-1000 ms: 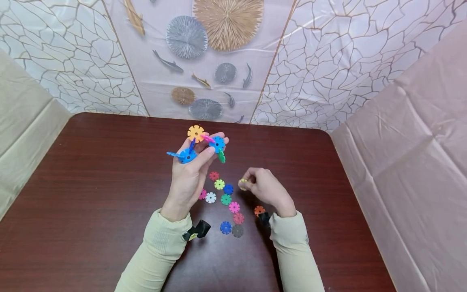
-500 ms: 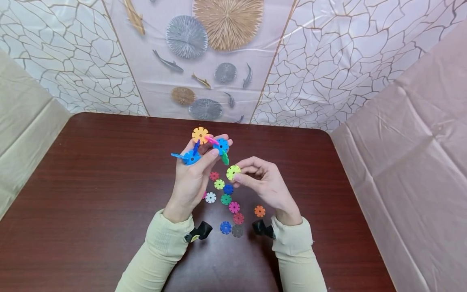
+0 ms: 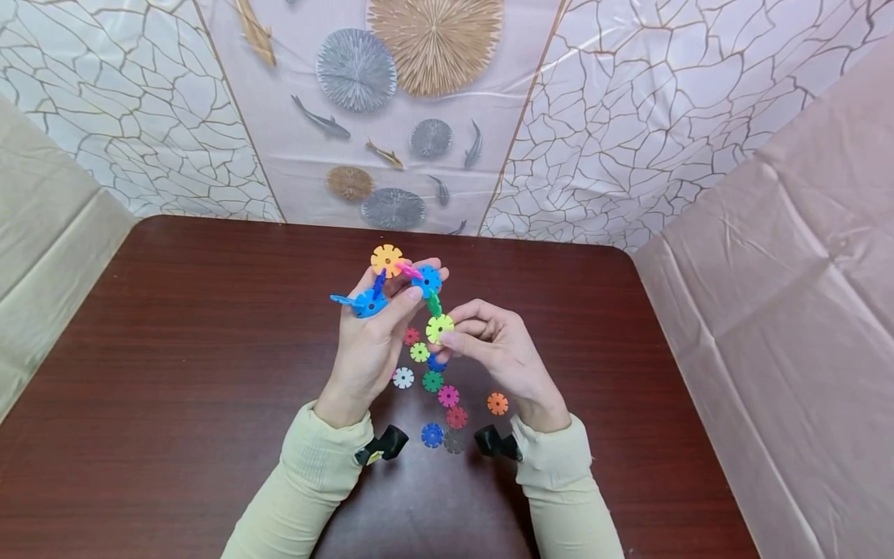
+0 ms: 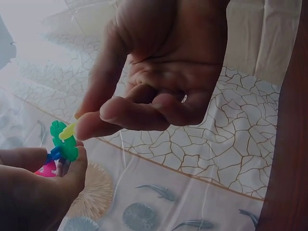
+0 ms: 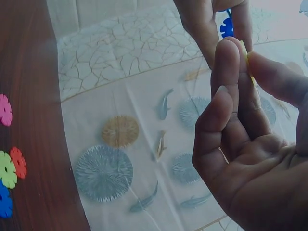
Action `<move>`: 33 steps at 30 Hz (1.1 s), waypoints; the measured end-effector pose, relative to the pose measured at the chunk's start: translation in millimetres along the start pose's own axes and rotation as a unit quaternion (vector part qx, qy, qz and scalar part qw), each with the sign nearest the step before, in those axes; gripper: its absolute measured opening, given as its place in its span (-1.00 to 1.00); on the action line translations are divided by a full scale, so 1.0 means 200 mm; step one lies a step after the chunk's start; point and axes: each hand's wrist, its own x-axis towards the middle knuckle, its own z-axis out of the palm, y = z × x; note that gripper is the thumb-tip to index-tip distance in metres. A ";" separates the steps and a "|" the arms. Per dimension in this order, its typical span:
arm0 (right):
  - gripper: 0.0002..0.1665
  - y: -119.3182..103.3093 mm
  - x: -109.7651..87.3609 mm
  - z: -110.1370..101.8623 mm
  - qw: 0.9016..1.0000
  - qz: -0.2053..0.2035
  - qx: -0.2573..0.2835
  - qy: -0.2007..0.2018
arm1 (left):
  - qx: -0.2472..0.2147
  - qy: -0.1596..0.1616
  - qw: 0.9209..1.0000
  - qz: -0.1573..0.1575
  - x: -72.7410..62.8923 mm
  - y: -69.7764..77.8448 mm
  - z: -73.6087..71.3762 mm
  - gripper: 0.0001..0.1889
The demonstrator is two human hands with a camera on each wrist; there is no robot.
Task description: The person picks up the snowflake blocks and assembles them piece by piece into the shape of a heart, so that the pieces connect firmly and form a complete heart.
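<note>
My left hand (image 3: pixel 363 349) holds up a chain of notched plastic discs, thumb pressed on a blue disc (image 3: pixel 427 281). An orange-yellow disc (image 3: pixel 387 261) tops the chain, and a green disc (image 3: pixel 434 303) hangs at its right end. Between thumb and fingertips, my right hand (image 3: pixel 513 361) pinches a yellow disc (image 3: pixel 439 329) just below the green one. In the left wrist view, the yellow disc (image 4: pixel 68 131) overlaps the edge of the green disc (image 4: pixel 65 142). The right wrist view shows the yellow disc (image 5: pixel 247 60) edge-on between thumb and fingers.
Several loose notched discs lie on the dark brown table (image 3: pixel 209 373) under the hands, among them a white disc (image 3: pixel 403 378), a pink disc (image 3: pixel 448 396) and a dark grey disc (image 3: pixel 454 442). An orange disc (image 3: pixel 497 404) lies apart to the right. Patterned cloth (image 3: pixel 391 155) hangs behind.
My right hand has lifted the yellow disc from low over the table and brought it left to the chain's green end. The left hand has shifted slightly right with the chain.
</note>
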 end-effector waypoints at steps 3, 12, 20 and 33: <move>-0.75 0.00 0.00 0.00 1.000 0.007 0.000 0.001 | 0.003 0.000 1.000 0.002 0.00 0.00 0.00 -0.66; -0.74 0.00 0.00 0.01 1.000 0.012 0.007 -0.001 | 0.009 -0.002 1.000 0.011 0.00 0.00 0.00 -0.65; -0.80 0.00 0.00 0.01 1.000 0.007 0.018 -0.009 | 0.015 -0.003 1.000 0.011 0.00 -0.01 0.00 -0.64; -0.84 -0.01 -0.01 0.03 0.998 -0.005 0.061 0.019 | 0.028 -0.013 0.999 0.011 -0.01 -0.02 0.00 -0.61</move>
